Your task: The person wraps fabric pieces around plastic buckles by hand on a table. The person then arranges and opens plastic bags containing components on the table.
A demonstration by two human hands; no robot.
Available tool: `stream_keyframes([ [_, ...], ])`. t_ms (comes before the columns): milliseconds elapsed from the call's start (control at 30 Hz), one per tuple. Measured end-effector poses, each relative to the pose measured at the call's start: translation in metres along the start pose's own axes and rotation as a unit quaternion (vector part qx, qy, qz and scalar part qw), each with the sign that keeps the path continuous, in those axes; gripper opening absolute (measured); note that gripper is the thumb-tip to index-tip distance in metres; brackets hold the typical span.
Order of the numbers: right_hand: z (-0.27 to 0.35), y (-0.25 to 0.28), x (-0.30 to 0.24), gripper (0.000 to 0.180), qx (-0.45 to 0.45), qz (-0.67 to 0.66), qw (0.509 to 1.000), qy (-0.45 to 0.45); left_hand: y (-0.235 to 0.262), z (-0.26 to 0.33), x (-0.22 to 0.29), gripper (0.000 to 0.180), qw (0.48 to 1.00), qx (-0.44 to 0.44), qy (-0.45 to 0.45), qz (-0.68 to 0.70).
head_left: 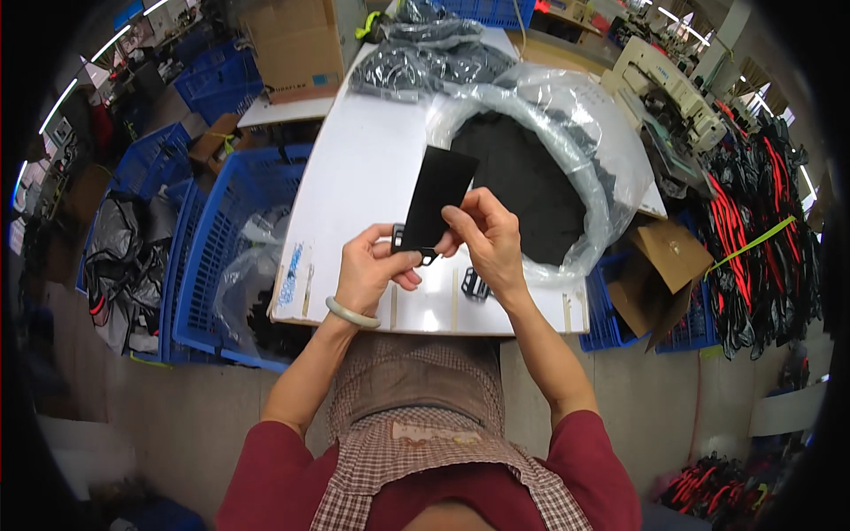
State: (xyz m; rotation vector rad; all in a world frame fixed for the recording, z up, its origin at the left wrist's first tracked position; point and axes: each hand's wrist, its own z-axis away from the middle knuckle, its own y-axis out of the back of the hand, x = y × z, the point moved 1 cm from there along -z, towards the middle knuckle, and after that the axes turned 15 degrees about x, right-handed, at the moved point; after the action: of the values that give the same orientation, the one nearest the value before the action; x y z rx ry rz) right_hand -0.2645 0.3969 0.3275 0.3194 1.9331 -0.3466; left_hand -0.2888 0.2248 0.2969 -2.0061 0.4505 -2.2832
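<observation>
Above the front of the white table, a flat black rectangular piece (440, 190) is held tilted between my hands. A small black plastic buckle-like part (428, 257) with slots sits at its lower end. My left hand (370, 265) grips this plastic part, thumb on top and fingers curled beneath. With thumb and forefinger, my right hand (489, 237) pinches the lower right edge of the black piece. More black slotted plastic parts (475, 284) lie on the table by my right wrist. Behind my right hand, a large clear plastic bag (591, 199) stands open, with stacked black pieces (522, 177) inside.
The white table (354, 177) carries plastic-wrapped dark bundles (434, 62) at its far end. Blue crates (208, 257) stand at the left, one holding clear plastic. At the right are an opened cardboard box (660, 270), a sewing machine (664, 84) and hanging black-and-red straps (753, 230).
</observation>
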Motion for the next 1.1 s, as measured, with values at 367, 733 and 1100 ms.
stream_keyframes([
  [367,0.036,-0.006,0.003,0.010,0.046,0.082,0.995,0.029,-0.005,0.018,-0.007,0.031,0.999,0.017,-0.016,0.033],
  [733,0.051,-0.007,0.003,0.021,-0.020,-0.130,0.950,-0.284,0.004,0.023,-0.013,0.015,0.994,0.059,-0.085,0.023],
  [1100,0.057,0.001,-0.004,0.028,0.023,-0.160,0.940,-0.300,0.005,0.020,-0.020,0.022,0.982,0.025,-0.189,0.000],
])
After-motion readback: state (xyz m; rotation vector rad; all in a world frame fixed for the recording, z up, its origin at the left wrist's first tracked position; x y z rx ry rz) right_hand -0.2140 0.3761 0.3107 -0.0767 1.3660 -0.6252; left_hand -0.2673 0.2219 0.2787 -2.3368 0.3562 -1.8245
